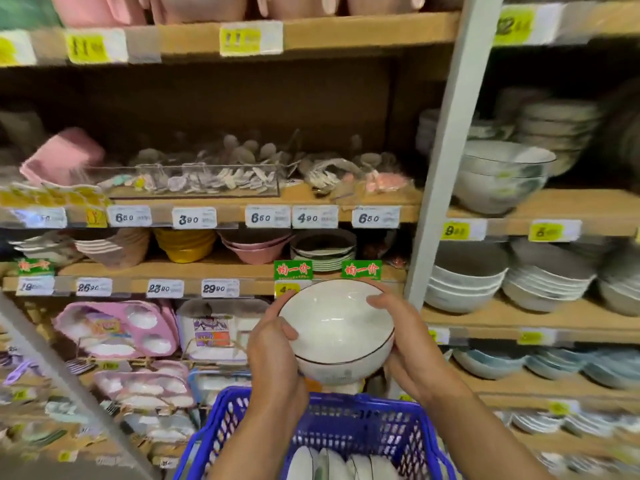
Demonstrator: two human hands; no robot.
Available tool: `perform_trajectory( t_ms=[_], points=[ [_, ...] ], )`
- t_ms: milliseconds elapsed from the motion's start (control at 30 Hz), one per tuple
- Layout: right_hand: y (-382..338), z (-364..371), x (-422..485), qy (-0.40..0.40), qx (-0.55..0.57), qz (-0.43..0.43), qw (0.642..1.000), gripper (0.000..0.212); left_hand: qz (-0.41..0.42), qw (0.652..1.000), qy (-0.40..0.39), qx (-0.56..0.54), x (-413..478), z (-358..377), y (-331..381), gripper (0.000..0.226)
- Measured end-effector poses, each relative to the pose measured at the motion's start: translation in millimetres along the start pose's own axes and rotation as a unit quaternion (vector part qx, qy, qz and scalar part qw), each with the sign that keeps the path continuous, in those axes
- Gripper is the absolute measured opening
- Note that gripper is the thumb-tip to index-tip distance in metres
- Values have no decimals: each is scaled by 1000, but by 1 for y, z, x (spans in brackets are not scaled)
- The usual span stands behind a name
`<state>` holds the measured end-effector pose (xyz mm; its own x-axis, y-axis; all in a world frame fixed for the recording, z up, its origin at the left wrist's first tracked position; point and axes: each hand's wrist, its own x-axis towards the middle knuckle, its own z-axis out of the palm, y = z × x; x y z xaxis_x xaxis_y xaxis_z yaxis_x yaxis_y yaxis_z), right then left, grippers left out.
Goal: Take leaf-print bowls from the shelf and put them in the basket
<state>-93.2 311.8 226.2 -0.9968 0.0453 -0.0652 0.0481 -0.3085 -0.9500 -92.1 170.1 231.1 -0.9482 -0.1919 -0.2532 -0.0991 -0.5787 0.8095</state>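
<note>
White with a thin dark rim, a bowl [336, 327] is held in both hands just above the far edge of a blue plastic basket [349, 427] in a homeware shop aisle. The left hand [273, 344] curls fingers and thumb over the bowl's left rim. The right hand [408, 344] cups the opposite side, thumb hooked over the rim. The bowl tilts toward the camera and its inside is plain; any leaf print on the outside is hidden from this angle.

The step in hand appears to be the carry from shelf to basket, with the lowering not yet done. Several pieces of white crockery [332, 462] stand on edge at the basket's near end. The next move therefore likely calls for a slow descent into the space beyond them, so that china does not knock china.

Wooden shelves [502, 320] with price tags [194, 218] along their front edges fill the background. They carry stacked bowls [502, 174] in the right bay and pink divided trays [114, 327] at lower left.
</note>
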Motion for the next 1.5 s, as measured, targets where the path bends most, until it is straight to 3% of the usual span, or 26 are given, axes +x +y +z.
perform_trajectory(
  t_ms=[267,367,833,1167,1500],
  points=[
    [-61,-96,-60,130,20,-60,989,39,-22,992,-121,13,-67,100,-41,52],
    [-81,-142,-79,171,27,-78,982,39,-39,989,-139,29,-91,141,-66,59],
    [-171,-340,-141,245,61,-141,957,38,-81,969,-225,68,-180,322,-172,66],
    [-209,-381,-78,236,64,-174,954,38,-75,964,-241,79,-137,394,-181,67],
    [-244,-394,40,232,75,-146,959,37,3,966,-238,96,-40,455,-171,59]
  ],
)
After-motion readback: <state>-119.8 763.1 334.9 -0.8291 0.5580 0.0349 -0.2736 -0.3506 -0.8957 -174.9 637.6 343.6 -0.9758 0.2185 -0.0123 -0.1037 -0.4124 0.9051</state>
